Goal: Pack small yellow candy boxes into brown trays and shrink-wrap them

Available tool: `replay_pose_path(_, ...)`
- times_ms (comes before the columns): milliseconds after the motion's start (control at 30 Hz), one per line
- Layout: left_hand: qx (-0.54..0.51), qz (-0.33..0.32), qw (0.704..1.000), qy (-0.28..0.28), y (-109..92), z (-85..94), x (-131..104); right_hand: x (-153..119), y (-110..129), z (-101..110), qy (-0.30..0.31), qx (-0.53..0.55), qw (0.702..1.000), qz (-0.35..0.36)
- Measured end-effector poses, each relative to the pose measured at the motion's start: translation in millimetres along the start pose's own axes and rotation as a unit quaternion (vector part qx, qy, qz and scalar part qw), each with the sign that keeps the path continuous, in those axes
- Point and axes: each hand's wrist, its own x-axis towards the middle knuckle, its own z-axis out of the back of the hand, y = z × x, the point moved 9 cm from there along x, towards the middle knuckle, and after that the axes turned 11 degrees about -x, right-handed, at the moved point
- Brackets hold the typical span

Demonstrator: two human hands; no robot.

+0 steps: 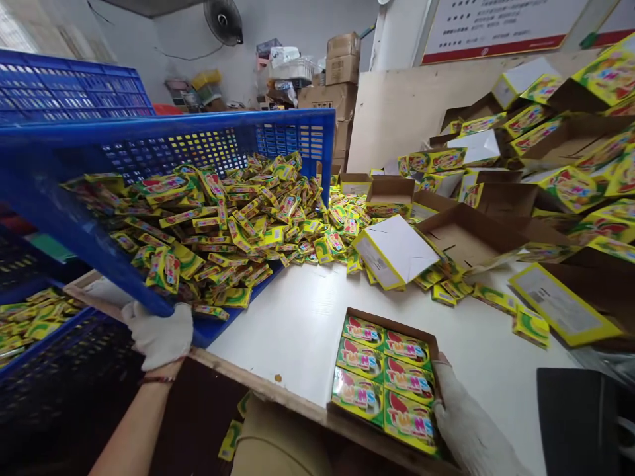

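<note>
In a white glove, my left hand [159, 336] is closed on the near lower edge of a blue plastic crate [233, 119]. The crate lies tipped on its side, and a heap of small yellow-green packets [213, 231] spills from it onto the table. My right hand [464, 413], also gloved, grips the right side of an open display box [432, 344] at the table's front edge. Inside this box stand two columns of packets marked "TWINS" [360, 357]. Some of the right hand's fingers are hidden behind the box wall.
Open, empty display boxes [476, 235] pile up at the right, with a white-bottomed one [397, 248] overturned beside the heap. Loose packets [530, 327] lie on the white table [278, 330]. A black object [570, 416] stands at the right edge. Another crate [30, 363] sits lower left.
</note>
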Motion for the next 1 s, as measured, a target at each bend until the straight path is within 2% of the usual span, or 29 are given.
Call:
replay_pose_path(67,0.014,0.05,0.994,-0.092,11,8.4,-27,-2,4,2,0.009,-0.002,1.0,0.013)
replay_pose_path(100,0.018,0.047,0.991,-0.121,11,8.4,-45,-3,6,4,0.009,-0.005,1.0,0.015)
replay_pose_path(133,0.022,0.016,0.991,-0.133,5,5.2,-64,-5,8,6,0.008,-0.011,1.0,0.014)
replay_pose_path(167,0.027,-0.05,0.991,-0.123,-7,-2.3,-83,-7,10,8,0.007,-0.016,1.0,0.01)
replay_pose_path(200,0.034,-0.147,0.982,-0.114,-26,-9.8,-104,-8,12,10,0.01,-0.02,1.0,0.005)
replay_pose_path(267,0.051,-0.331,0.938,-0.092,-62,-26.8,-144,-12,17,13,0.022,-0.016,1.0,-0.002)
replay_pose_path(300,0.045,-0.392,0.916,-0.071,-76,-35.8,-153,-13,20,13,0.034,-0.01,0.999,-0.004)
replay_pose_path(333,0.032,-0.425,0.904,-0.046,-88,-44.7,-151,-14,22,13,0.046,-0.003,0.999,-0.005)
replay_pose_path(367,0.016,-0.422,0.906,-0.032,-97,-51.0,-136,-15,23,13,0.053,0.001,0.999,-0.006)
replay_pose_path(433,0.013,-0.379,0.924,-0.05,-114,-58.4,-83,-16,23,14,0.058,-0.003,0.998,-0.005)
replay_pose_path(500,0.085,-0.341,0.936,-0.021,-134,-77.5,-22,-15,21,13,0.053,-0.018,0.998,-0.005)
replay_pose_path(600,0.243,-0.357,0.9,0.058,-166,-115.0,39,-13,14,8,0.039,-0.026,0.999,-0.009)
replay_pose_path(667,0.282,-0.356,0.887,0.079,-179,-128.6,57,-12,11,5,0.018,-0.012,1.0,-0.003)
replay_pose_path(767,0.273,-0.34,0.897,0.073,-183,-132.4,61,-9,10,7,-0.021,0.008,0.999,0.024)
replay_pose_path(833,0.224,-0.357,0.905,0.05,-181,-126.8,48,-9,14,19,-0.063,0.006,0.996,0.058)
replay_pose_path(867,0.177,-0.388,0.904,0.032,-182,-121.8,35,-11,19,31,-0.1,0.006,0.992,0.082)
replay_pose_path(933,0.047,-0.485,0.873,-0.004,-184,-109.1,-7,-19,34,62,-0.187,0.028,0.973,0.13)
replay_pose_path(967,-0.018,-0.546,0.838,-0.011,-184,-103.9,-35,-23,43,76,-0.219,0.06,0.963,0.148)
replay_pose_path(1000,-0.058,-0.591,0.804,-0.002,-182,-103.7,-63,-26,53,86,-0.224,0.109,0.956,0.157)
